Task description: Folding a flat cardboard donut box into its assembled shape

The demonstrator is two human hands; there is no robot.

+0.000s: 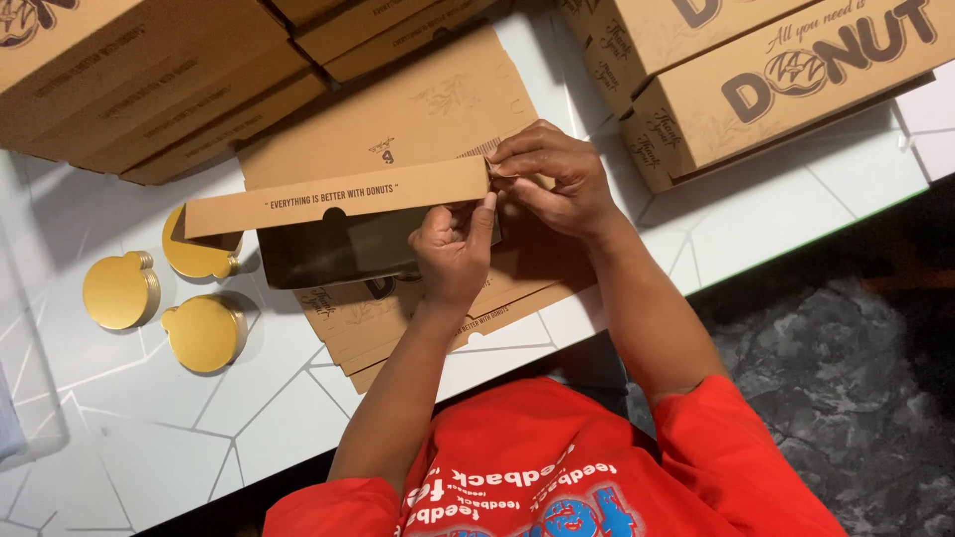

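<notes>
A flat brown cardboard box blank point(398, 129) is being folded on the white table point(149, 438), roughly centre frame. Its long front flap point(338, 197) is raised on edge, running left to right.

The left hand point(453, 249) is set just below the flap's right end; thumb and fingers are pinched together at the flap's lower edge. The right hand point(552, 179) is set at the flap's right corner, fingertips closed on a small corner tab. The 2 hands are nearly touching.

Around:
- A dark window panel point(338, 249) of the box is seen just under the raised flap.
- More flat blanks point(418, 323) are stacked underneath, edges fanned out toward the table's near edge.
- 3 round gold boards point(204, 333) are laid left of the box, near one another; the upper 1 is partly covered by the flap's left end.
- Assembled brown boxes are stacked top left point(149, 89) and top right point(776, 70), close behind the work area, the right stack just beside the right hand.
- A dark mottled floor point(846, 398) is seen right of the table.

Hidden or unclear:
- The tab itself is mostly covered by the right fingers; its shape cannot be told.
- Both box stacks are cut off by the frame's top edge.
- The left palm is turned away; only its back is seen.
- The near table edge is blocked by the red shirt point(537, 467).
</notes>
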